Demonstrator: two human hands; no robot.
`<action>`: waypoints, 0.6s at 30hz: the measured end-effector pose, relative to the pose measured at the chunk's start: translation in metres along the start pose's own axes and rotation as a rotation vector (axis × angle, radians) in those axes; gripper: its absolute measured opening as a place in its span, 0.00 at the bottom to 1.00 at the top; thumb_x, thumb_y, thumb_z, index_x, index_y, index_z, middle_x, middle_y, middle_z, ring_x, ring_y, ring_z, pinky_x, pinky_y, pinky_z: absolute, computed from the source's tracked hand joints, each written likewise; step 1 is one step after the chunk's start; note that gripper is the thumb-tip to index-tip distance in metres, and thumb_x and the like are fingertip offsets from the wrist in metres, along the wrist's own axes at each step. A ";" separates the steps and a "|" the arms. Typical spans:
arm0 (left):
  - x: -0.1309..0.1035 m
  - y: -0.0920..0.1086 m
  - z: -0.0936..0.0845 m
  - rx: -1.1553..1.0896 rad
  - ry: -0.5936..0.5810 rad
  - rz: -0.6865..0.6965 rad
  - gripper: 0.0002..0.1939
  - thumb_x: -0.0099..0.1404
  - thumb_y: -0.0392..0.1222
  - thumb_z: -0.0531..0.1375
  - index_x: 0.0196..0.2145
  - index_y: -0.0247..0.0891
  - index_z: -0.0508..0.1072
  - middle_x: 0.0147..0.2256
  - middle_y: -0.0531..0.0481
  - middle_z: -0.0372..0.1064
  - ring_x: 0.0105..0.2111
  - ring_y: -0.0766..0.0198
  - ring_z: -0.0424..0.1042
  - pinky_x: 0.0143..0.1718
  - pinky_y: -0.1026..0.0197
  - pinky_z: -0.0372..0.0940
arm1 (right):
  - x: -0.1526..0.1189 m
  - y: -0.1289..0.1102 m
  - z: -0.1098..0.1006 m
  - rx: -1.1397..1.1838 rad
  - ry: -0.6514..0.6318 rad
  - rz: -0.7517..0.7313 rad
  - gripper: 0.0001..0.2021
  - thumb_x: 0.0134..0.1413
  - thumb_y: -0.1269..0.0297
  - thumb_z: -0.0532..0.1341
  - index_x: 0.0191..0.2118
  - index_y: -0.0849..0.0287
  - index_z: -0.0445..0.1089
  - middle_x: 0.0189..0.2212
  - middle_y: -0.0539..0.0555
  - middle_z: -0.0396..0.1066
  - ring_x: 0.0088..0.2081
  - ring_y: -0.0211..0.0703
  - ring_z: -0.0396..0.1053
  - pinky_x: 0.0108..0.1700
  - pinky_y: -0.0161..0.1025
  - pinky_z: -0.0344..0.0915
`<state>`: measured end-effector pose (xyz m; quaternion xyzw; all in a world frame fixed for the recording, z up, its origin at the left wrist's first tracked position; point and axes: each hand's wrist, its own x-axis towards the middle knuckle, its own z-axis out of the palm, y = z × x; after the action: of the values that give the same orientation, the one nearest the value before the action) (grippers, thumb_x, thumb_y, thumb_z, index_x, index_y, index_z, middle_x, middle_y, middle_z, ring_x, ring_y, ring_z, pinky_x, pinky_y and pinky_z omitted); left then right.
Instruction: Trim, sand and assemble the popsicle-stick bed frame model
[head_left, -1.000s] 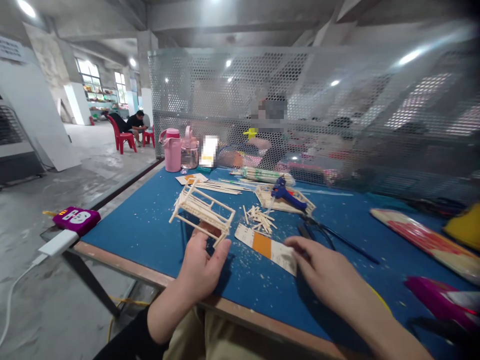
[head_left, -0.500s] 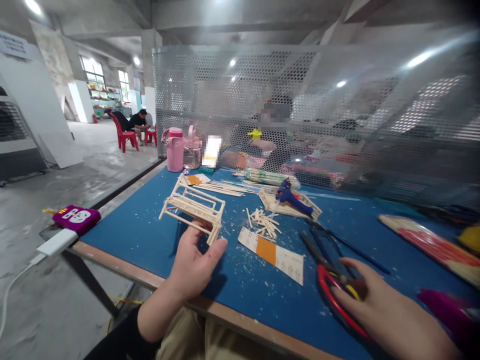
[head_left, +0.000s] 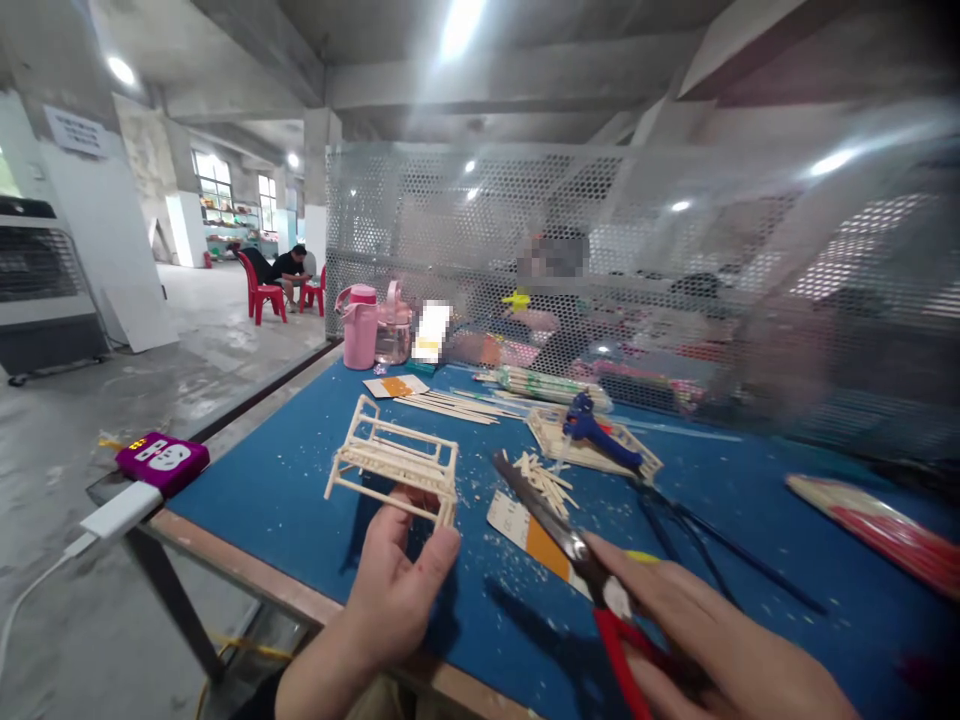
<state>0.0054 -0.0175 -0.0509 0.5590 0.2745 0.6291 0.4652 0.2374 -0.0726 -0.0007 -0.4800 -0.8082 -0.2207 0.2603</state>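
Note:
Pinched at its right end, a small frame made of wooden sticks (head_left: 397,460) is held above the table by my left hand (head_left: 405,580). My right hand (head_left: 697,610) grips red-handled scissors (head_left: 577,550), whose dark blades point up and left. Under the blades lie an orange and white card (head_left: 536,535) and a pile of short cut sticks (head_left: 547,482). Beyond them a blue glue gun (head_left: 596,430) rests on a flat stick-built tray (head_left: 551,435). The far blade and part of the scissor handles are hidden by my fingers.
Long sticks (head_left: 457,405) and a wrapped bundle of sticks (head_left: 551,383) lie at the back, beside a pink flask (head_left: 361,330). A purple power strip (head_left: 161,460) sits at the left corner. A perforated screen (head_left: 450,240) stands behind the blue table (head_left: 277,450).
My right hand has lifted the scissors off the right side of the table and brought them left, over the card. The stick frame stays in my left hand. The view has tilted up slightly.

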 end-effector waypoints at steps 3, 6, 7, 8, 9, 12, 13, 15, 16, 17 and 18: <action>-0.001 -0.002 -0.001 0.005 0.018 0.001 0.17 0.60 0.46 0.61 0.46 0.35 0.71 0.47 0.40 0.70 0.50 0.52 0.67 0.54 0.53 0.58 | 0.025 -0.010 -0.009 -0.033 0.041 -0.159 0.20 0.53 0.69 0.51 0.52 0.55 0.63 0.34 0.54 0.76 0.29 0.42 0.75 0.28 0.34 0.71; -0.002 -0.004 -0.001 -0.022 0.062 -0.031 0.18 0.58 0.46 0.62 0.44 0.35 0.73 0.46 0.40 0.71 0.49 0.51 0.68 0.53 0.53 0.59 | 0.038 -0.009 -0.013 -0.069 0.094 -0.219 0.15 0.50 0.70 0.51 0.45 0.57 0.65 0.29 0.54 0.75 0.26 0.42 0.74 0.25 0.34 0.70; -0.003 -0.005 0.000 -0.035 0.071 -0.042 0.18 0.58 0.46 0.63 0.44 0.35 0.73 0.45 0.40 0.72 0.49 0.51 0.68 0.53 0.53 0.59 | 0.041 -0.007 -0.014 -0.077 0.097 -0.232 0.15 0.49 0.71 0.51 0.44 0.56 0.66 0.29 0.54 0.75 0.26 0.42 0.74 0.24 0.33 0.70; -0.003 -0.005 0.000 -0.047 0.076 -0.050 0.18 0.58 0.46 0.63 0.44 0.35 0.73 0.45 0.39 0.72 0.49 0.51 0.68 0.54 0.53 0.59 | 0.043 -0.006 -0.014 -0.084 0.096 -0.242 0.16 0.48 0.72 0.51 0.44 0.56 0.66 0.29 0.54 0.75 0.27 0.42 0.74 0.23 0.33 0.69; -0.003 -0.005 0.000 -0.057 0.076 -0.054 0.18 0.58 0.46 0.63 0.45 0.35 0.73 0.46 0.39 0.72 0.50 0.51 0.67 0.54 0.53 0.59 | 0.045 -0.004 -0.013 -0.091 0.091 -0.251 0.17 0.48 0.72 0.52 0.45 0.56 0.67 0.29 0.54 0.74 0.27 0.43 0.74 0.23 0.33 0.69; -0.003 -0.004 0.001 -0.073 0.065 -0.063 0.19 0.59 0.46 0.62 0.46 0.35 0.72 0.47 0.39 0.70 0.51 0.51 0.66 0.55 0.53 0.57 | 0.048 0.001 -0.012 -0.119 0.080 -0.293 0.20 0.47 0.73 0.52 0.47 0.56 0.69 0.30 0.55 0.74 0.28 0.43 0.73 0.23 0.33 0.69; -0.003 -0.003 0.001 -0.076 0.056 -0.067 0.18 0.59 0.46 0.61 0.46 0.36 0.71 0.47 0.40 0.70 0.52 0.51 0.65 0.56 0.53 0.56 | 0.049 0.002 -0.011 -0.129 0.077 -0.308 0.20 0.48 0.74 0.52 0.47 0.57 0.69 0.30 0.55 0.74 0.28 0.43 0.74 0.23 0.33 0.69; -0.002 -0.002 0.001 -0.085 0.039 -0.074 0.17 0.60 0.46 0.61 0.45 0.36 0.71 0.47 0.41 0.69 0.53 0.53 0.64 0.56 0.53 0.55 | 0.049 0.005 -0.010 -0.148 0.070 -0.331 0.20 0.48 0.74 0.51 0.47 0.58 0.70 0.31 0.56 0.74 0.29 0.43 0.74 0.24 0.34 0.70; -0.002 -0.002 0.001 -0.091 0.032 -0.078 0.16 0.61 0.46 0.60 0.45 0.37 0.71 0.47 0.42 0.69 0.53 0.53 0.64 0.56 0.54 0.55 | 0.049 0.006 -0.008 -0.155 0.064 -0.341 0.20 0.48 0.74 0.51 0.47 0.58 0.70 0.31 0.56 0.74 0.29 0.43 0.74 0.24 0.34 0.70; -0.002 -0.002 0.001 -0.097 0.026 -0.082 0.16 0.61 0.47 0.60 0.45 0.37 0.70 0.47 0.42 0.69 0.53 0.54 0.64 0.56 0.54 0.55 | 0.048 0.007 -0.007 -0.159 0.056 -0.347 0.20 0.49 0.75 0.51 0.47 0.58 0.70 0.30 0.56 0.74 0.28 0.43 0.74 0.24 0.34 0.70; -0.002 -0.002 0.001 -0.103 0.023 -0.087 0.16 0.61 0.47 0.60 0.45 0.38 0.70 0.48 0.42 0.69 0.53 0.54 0.64 0.56 0.54 0.54 | 0.048 0.008 -0.006 -0.160 0.047 -0.351 0.20 0.49 0.75 0.51 0.47 0.58 0.70 0.30 0.56 0.74 0.28 0.43 0.73 0.23 0.35 0.70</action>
<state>0.0069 -0.0188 -0.0530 0.5145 0.2711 0.6282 0.5169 0.2263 -0.0408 0.0348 -0.3455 -0.8530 -0.3375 0.1975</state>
